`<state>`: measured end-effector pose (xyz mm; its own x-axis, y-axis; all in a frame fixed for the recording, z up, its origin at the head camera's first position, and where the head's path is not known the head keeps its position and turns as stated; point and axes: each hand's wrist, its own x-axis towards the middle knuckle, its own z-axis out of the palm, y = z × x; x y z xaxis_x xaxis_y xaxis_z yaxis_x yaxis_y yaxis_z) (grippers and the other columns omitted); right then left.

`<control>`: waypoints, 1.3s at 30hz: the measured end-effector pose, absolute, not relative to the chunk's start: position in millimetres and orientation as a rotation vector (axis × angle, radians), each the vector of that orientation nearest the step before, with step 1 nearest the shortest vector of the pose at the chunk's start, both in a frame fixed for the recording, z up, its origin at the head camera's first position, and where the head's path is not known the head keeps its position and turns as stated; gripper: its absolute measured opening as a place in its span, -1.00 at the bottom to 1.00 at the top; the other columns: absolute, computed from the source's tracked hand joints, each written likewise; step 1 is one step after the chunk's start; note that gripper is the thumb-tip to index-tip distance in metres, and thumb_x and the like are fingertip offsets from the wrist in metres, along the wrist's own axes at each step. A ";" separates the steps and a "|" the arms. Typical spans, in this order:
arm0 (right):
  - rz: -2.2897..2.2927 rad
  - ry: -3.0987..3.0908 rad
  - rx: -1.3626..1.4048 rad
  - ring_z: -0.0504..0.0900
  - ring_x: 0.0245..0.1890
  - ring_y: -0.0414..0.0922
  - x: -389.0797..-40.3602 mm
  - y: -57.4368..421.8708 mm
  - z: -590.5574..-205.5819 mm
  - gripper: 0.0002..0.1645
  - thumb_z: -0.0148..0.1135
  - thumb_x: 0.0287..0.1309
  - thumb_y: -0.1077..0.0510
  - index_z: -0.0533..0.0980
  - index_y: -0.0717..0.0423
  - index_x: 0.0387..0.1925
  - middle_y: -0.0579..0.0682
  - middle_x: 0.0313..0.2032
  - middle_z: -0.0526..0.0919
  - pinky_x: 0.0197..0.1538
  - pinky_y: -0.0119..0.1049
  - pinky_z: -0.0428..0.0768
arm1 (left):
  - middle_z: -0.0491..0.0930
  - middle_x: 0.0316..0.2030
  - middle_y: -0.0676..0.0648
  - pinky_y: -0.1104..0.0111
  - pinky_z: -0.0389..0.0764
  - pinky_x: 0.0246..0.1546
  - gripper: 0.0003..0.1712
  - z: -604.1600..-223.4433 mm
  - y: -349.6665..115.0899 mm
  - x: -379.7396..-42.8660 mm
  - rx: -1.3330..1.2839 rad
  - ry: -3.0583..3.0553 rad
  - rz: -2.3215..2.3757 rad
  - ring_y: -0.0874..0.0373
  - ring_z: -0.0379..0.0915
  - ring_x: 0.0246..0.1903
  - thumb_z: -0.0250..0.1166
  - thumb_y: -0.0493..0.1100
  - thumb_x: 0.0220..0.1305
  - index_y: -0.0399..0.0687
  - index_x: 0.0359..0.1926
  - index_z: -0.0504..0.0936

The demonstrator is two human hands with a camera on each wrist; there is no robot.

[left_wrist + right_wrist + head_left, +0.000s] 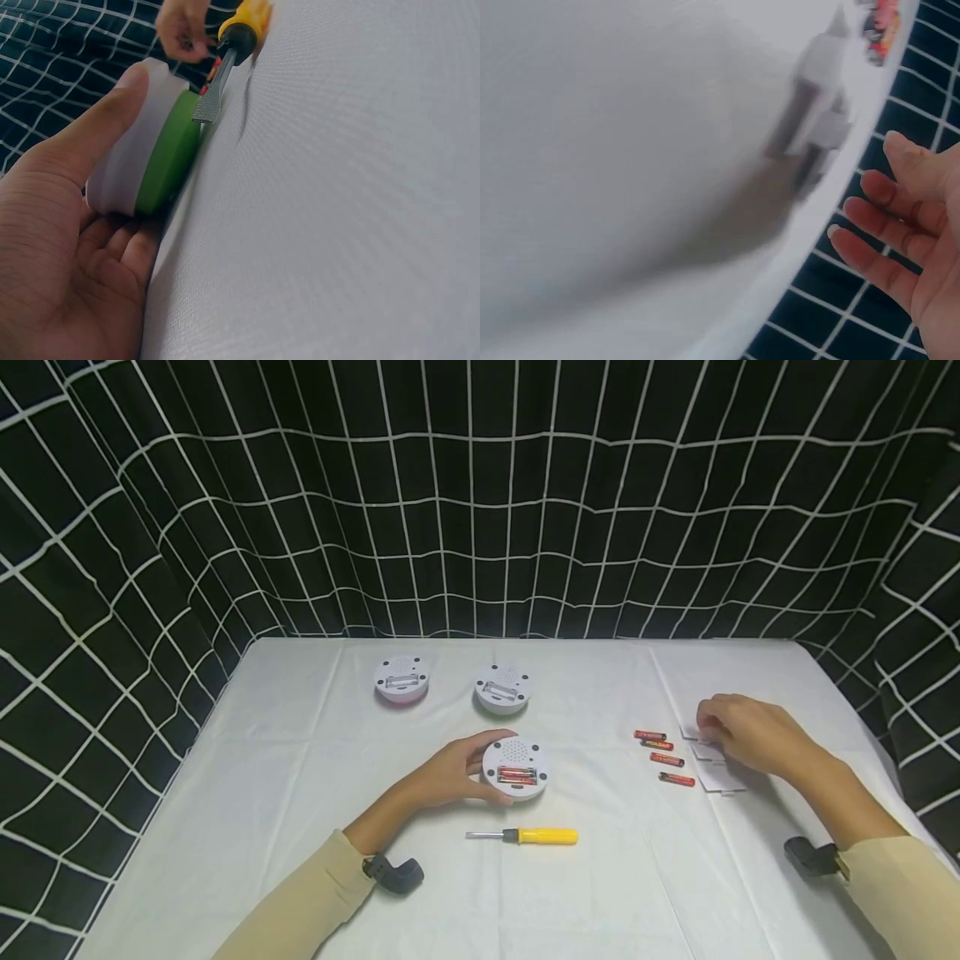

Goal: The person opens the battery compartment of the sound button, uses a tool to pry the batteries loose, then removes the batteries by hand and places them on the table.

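Observation:
My left hand (444, 773) grips a round white device (529, 755) by its left side, thumb at the near edge. Two red batteries (517, 774) lie in its uncovered compartment. The left wrist view shows the device's green lower part (171, 154), close to the tablecloth. On the right, my right hand (750, 735) hovers over small flat white battery covers (722, 778). The right wrist view has its fingers (877, 259) loosely bent, holding nothing. In front of the held device lies a yellow-handled flathead screwdriver (547, 836).
Two similar round devices, one pinkish underneath (402, 678) and one greenish (502, 690), stand farther back with uncovered, battery-free compartments. Several loose red batteries (667, 761) lie left of the covers. A black curtain with white grid lines (480, 527) surrounds the white-clothed table (300, 827).

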<state>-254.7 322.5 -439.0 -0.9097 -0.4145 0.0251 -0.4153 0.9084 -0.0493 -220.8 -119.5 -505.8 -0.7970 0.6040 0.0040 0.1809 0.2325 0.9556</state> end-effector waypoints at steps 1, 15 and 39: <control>0.091 -3.046 0.654 0.54 -0.33 -0.05 -253.8 320.3 -435.5 -0.86 0.37 0.16 0.32 0.62 0.07 -0.26 -0.04 -0.33 0.67 -0.22 0.10 0.64 | 0.46 0.36 0.10 0.42 0.37 0.38 0.14 -505.7 -119.4 -220.9 0.725 2.146 1.586 0.26 0.37 0.34 0.67 -0.14 -0.08 0.07 0.52 0.28; 0.167 -2.863 0.634 0.65 -0.14 0.12 -225.0 281.0 -389.3 -0.85 0.37 0.23 0.22 0.65 0.16 -0.17 0.14 -0.18 0.73 -0.14 0.21 0.66 | 0.45 0.37 0.08 0.43 0.36 0.38 0.14 -506.2 -119.0 -221.9 0.727 2.143 1.592 0.26 0.36 0.34 0.67 -0.17 -0.08 0.07 0.52 0.28; 0.211 -2.566 0.989 0.61 -0.45 -0.21 -177.2 217.1 -382.6 -0.90 0.45 0.12 0.18 0.64 -0.02 -0.37 -0.17 -0.41 0.66 -0.53 -0.23 0.58 | 0.46 0.36 0.08 0.44 0.42 0.34 0.13 -507.3 -118.7 -222.0 0.720 2.126 1.597 0.24 0.40 0.32 0.67 -0.17 -0.07 0.09 0.52 0.28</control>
